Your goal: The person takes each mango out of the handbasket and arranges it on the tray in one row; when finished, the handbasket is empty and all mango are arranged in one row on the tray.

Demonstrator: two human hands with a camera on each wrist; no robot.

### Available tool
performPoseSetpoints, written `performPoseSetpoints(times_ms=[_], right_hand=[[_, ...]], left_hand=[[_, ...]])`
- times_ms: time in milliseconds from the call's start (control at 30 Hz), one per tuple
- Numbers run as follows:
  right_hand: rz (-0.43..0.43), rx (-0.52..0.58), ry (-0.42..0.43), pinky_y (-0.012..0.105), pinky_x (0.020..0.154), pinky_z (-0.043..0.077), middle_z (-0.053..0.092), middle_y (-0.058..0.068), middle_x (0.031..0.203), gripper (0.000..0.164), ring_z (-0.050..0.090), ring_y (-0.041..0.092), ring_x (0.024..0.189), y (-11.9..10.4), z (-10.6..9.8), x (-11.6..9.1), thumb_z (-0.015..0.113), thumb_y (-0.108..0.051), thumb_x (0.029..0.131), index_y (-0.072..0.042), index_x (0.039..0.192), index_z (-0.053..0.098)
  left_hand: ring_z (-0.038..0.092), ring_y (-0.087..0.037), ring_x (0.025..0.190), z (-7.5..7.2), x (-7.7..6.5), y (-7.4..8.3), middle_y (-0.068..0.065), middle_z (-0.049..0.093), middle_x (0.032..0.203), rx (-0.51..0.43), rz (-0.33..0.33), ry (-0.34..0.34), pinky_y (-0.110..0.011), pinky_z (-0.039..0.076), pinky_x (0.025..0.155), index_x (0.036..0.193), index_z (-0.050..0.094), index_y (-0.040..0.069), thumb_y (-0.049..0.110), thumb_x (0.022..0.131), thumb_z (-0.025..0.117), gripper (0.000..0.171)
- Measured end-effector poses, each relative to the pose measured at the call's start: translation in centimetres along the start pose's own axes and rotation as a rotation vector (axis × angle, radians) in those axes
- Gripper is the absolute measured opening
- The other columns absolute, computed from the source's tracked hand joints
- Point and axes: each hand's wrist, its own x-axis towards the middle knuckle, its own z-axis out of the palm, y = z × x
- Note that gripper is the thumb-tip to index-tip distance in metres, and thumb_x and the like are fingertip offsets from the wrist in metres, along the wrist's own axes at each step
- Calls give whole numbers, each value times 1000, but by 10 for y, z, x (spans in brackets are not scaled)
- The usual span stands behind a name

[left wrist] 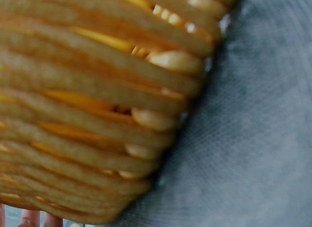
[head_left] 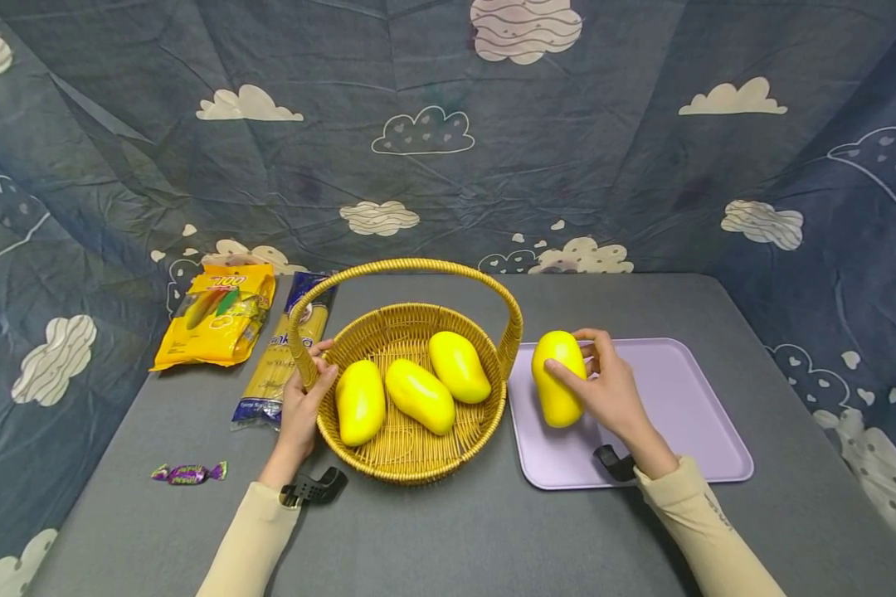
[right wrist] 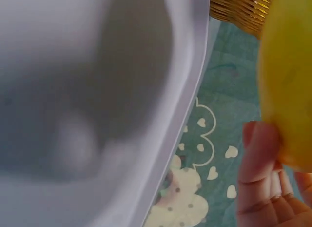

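Between thumb and fingers, my right hand (head_left: 611,385) holds a yellow mango (head_left: 557,390) over the left part of a lilac tray (head_left: 687,414). The right wrist view shows this mango (right wrist: 290,80) raised off the tray, which casts no contact with it. My left hand (head_left: 301,410) grips the left side of a round wicker basket (head_left: 411,474), by the foot of its tall arched handle (head_left: 411,265). Three more yellow mangoes lie inside: one at left (head_left: 361,402), one in the middle (head_left: 421,396), one at right (head_left: 459,367). Woven basket wall (left wrist: 87,100) fills much of the left wrist view.
Behind my left hand lie a pack of spaghetti (head_left: 280,365) and a yellow candy bag (head_left: 220,315). A purple wrapped candy (head_left: 190,473) rests on the grey table (head_left: 433,547) at the left. A cloud-patterned cloth (head_left: 605,191) hangs behind the table.
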Motion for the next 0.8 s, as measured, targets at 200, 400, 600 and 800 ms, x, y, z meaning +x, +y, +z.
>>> performPoseSetpoints(times_ms=[200,400,600,800], right_hand=[[103,-68,-120,36,64,44,58,18,101,63,53,27,79,1,4,2,68,-47,84,-7,125,42],[137,-105,-179,37,68,45,59,19,103,66,55,29,87,3,10,3,66,-52,83,-7,125,43],[141,-110,-197,42,73,45,58,20,106,67,54,31,93,3,17,4,65,-54,83,-6,124,44],[160,-143,-201,43,73,44,57,21,106,70,54,32,92,3,21,3,64,-57,82,-4,124,44]], left_hand=[[38,-22,124,0,0,0,-18,46,136,3,0,-1,-29,29,102,84,49,12,5,93,58,14],[38,-22,124,-1,0,0,-18,46,136,8,-4,-2,-29,28,103,84,49,12,6,93,59,14],[38,-22,125,-1,0,-1,-17,46,136,19,-4,-1,-29,28,102,84,50,12,7,93,59,14],[38,-22,125,-2,0,-1,-18,46,135,13,2,-5,-29,28,102,85,50,12,6,93,59,14]])
